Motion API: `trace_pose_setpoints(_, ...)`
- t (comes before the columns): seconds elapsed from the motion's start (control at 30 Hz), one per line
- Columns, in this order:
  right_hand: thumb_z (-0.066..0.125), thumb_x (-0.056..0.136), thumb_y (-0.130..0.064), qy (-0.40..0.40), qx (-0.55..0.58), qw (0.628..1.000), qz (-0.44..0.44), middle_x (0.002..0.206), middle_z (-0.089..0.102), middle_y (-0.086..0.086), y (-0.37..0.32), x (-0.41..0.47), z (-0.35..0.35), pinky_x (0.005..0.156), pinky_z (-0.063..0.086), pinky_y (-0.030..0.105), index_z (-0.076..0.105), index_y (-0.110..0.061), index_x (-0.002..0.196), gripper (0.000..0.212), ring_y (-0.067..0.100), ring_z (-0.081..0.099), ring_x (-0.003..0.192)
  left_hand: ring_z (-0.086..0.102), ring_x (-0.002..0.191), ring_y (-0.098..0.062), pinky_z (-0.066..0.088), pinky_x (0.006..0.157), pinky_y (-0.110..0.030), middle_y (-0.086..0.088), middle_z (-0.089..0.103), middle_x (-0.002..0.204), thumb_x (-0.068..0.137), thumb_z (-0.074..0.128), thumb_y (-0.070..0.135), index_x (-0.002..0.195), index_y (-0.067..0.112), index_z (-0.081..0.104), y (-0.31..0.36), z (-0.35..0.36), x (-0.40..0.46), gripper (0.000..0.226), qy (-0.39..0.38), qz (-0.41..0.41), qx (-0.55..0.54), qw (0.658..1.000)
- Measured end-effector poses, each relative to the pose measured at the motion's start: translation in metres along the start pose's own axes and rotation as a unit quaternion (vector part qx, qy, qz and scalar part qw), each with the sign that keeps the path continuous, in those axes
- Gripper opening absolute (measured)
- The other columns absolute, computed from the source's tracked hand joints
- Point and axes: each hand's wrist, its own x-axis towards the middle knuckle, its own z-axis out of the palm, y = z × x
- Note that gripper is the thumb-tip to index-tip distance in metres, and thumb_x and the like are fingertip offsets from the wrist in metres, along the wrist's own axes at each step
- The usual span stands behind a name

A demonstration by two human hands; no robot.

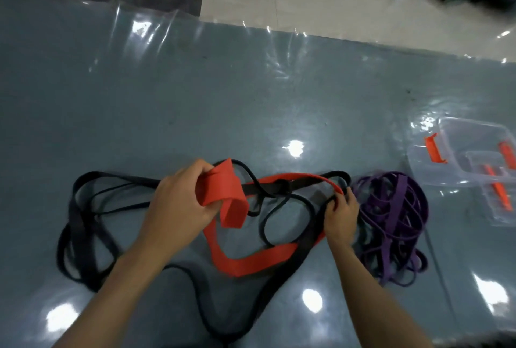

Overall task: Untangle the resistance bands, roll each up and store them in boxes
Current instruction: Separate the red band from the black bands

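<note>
Gripping the red band (245, 262), both hands, left (178, 202) and right (342, 215), work beside purple bands (396, 208), bare sheet (195, 96) beyond

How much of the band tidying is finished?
Nothing is stored yet: the clear boxes look empty. In hand: the left hand grips the red band while the right hand holds its far loop, still tangled with the black bands. Left: rolling every band, including the purple pile.
</note>
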Motion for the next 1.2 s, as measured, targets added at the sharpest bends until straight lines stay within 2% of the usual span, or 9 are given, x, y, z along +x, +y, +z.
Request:
trace_pose_setpoints(0.1, 0.05, 0.105, 0.0, 0.032, 0.062, 0.997, -0.023, 0.169, 0.029, 0.015, -0.001, 0.01, 0.004, 0.127, 0.029, 0.044, 0.061, -0.007, 0.144, 0.041, 0.032, 0.025, 0.158, 0.063, 0.08, -0.002, 0.045, 0.072, -0.025, 0.021, 0.067, 0.084, 0.074, 0.088, 0.035, 0.095, 0.036, 0.057, 0.006, 0.003, 0.005, 0.038, 0.002, -0.014, 0.006, 1.0)
trace_pose_setpoints(0.17, 0.047, 0.102, 0.008, 0.038, 0.081, 0.995, -0.044, 0.168, 0.031, 0.015, -0.004, 0.016, 0.004, 0.127, 0.028, 0.044, 0.061, -0.014, 0.145, 0.049, 0.034, 0.027, 0.157, 0.064, 0.08, -0.003, 0.051, 0.074, -0.033, 0.02, 0.067, 0.084, 0.074, 0.088, 0.035, 0.095, 0.036, 0.057, 0.009, 0.004, 0.008, 0.038, 0.004, -0.028, 0.001, 1.0)
trace_pose_setpoints(0.37, 0.046, 0.08, 0.027, 0.036, 0.007, 0.997, -0.065, 0.172, 0.024, 0.014, -0.004, 0.039, -0.002, 0.115, 0.028, 0.029, 0.058, -0.014, 0.146, 0.078, 0.031, 0.025, 0.158, 0.067, 0.079, -0.01, 0.056, 0.074, -0.044, 0.016, 0.069, 0.084, 0.074, 0.086, 0.028, 0.096, 0.032, 0.059, 0.02, 0.005, 0.018, 0.036, 0.01, -0.032, -0.025, 0.999)
trace_pose_setpoints(0.5, 0.046, 0.08, 0.026, 0.048, 0.038, 0.997, -0.036, 0.152, 0.051, 0.018, -0.009, 0.068, -0.008, 0.114, 0.044, 0.044, 0.061, -0.007, 0.132, 0.064, 0.038, 0.051, 0.137, 0.066, 0.081, -0.009, 0.055, 0.074, -0.044, 0.017, 0.068, 0.085, 0.077, 0.085, 0.028, 0.096, 0.031, 0.058, 0.025, 0.008, 0.021, 0.033, 0.012, -0.031, -0.026, 0.999)
trace_pose_setpoints(0.6, 0.047, 0.084, 0.021, 0.036, 0.072, 0.996, 0.028, 0.129, 0.068, 0.016, -0.007, 0.087, -0.015, 0.103, 0.052, 0.042, 0.065, -0.008, 0.127, 0.055, 0.035, 0.064, 0.119, 0.067, 0.082, -0.012, 0.056, 0.075, -0.045, 0.017, 0.068, 0.085, 0.076, 0.082, 0.03, 0.094, 0.032, 0.057, 0.022, 0.009, 0.02, 0.031, 0.006, -0.045, -0.021, 0.999)
trace_pose_setpoints(0.77, 0.048, 0.085, 0.016, -0.013, 0.068, 0.997, 0.041, 0.119, 0.073, 0.019, -0.001, 0.097, -0.023, 0.095, 0.051, 0.038, 0.067, -0.009, 0.122, 0.049, 0.036, 0.068, 0.111, 0.065, 0.081, -0.016, 0.055, 0.074, -0.047, 0.014, 0.068, 0.085, 0.075, 0.079, 0.033, 0.095, 0.034, 0.057, 0.014, 0.006, 0.017, 0.029, -0.01, -0.077, 0.001, 0.997)
trace_pose_setpoints(1.0, 0.042, 0.081, 0.022, -0.035, 0.093, 0.995, 0.026, 0.125, 0.072, 0.016, 0.004, 0.104, -0.036, 0.109, 0.05, 0.043, 0.07, -0.007, 0.126, 0.06, 0.033, 0.066, 0.119, 0.066, 0.079, -0.013, 0.055, 0.072, -0.045, 0.014, 0.069, 0.084, 0.073, 0.074, 0.041, 0.094, 0.035, 0.058, 0.011, 0.001, 0.015, 0.027, -0.009, -0.092, 0.0, 0.996)
trace_pose_setpoints(1.1, 0.034, 0.092, 0.023, -0.069, 0.218, 0.97, 0.084, 0.121, 0.067, 0.019, -0.006, 0.099, -0.031, 0.077, 0.065, 0.033, 0.063, -0.009, 0.121, 0.053, 0.036, 0.07, 0.105, 0.067, 0.08, -0.015, 0.055, 0.073, -0.046, 0.013, 0.069, 0.084, 0.073, 0.076, 0.034, 0.094, 0.035, 0.057, 0.009, 0.0, 0.012, 0.029, -0.008, -0.094, 0.008, 0.996)
trace_pose_setpoints(1.2, 0.027, 0.095, 0.025, -0.076, 0.324, 0.932, 0.145, 0.116, 0.06, 0.021, -0.008, 0.095, -0.028, 0.055, 0.062, 0.023, 0.057, -0.013, 0.12, 0.054, 0.028, 0.069, 0.081, 0.068, 0.083, -0.016, 0.056, 0.075, -0.046, 0.014, 0.069, 0.086, 0.073, 0.079, 0.029, 0.094, 0.034, 0.056, 0.008, 0.0, 0.009, 0.032, -0.009, -0.096, 0.014, 0.995)
